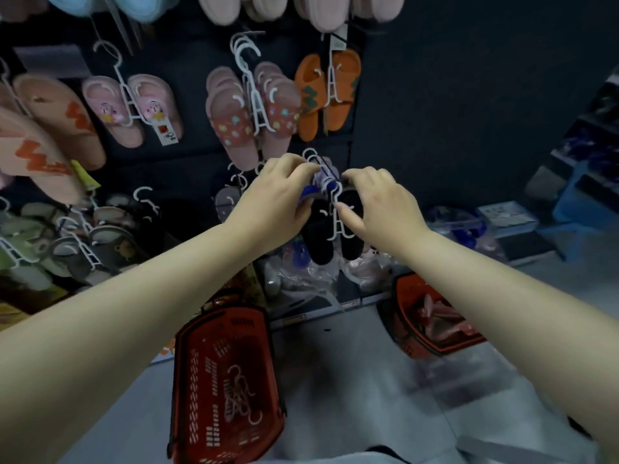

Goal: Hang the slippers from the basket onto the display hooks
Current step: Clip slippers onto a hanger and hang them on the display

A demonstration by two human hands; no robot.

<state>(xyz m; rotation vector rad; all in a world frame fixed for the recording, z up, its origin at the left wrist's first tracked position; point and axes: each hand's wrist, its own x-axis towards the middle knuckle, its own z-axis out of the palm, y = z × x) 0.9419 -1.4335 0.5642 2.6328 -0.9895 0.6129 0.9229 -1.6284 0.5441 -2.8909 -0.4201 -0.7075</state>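
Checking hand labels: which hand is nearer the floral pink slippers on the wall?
Left. The left hand is just below the floral slippers; the right hand is farther right, by the black slippers.

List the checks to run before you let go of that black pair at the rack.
1. Both black slippers sit on the white hanger: ok.
2. Right hand pinches the white hanger: ok.
3. Left hand has a grip at the hanger's top: cannot tell, its curled fingers cover that spot.
4. Hanger's top seated on the display hook: cannot tell, hidden by fingers.
5. Next pair ready: pink slippers lie in the red basket on the right: ok.
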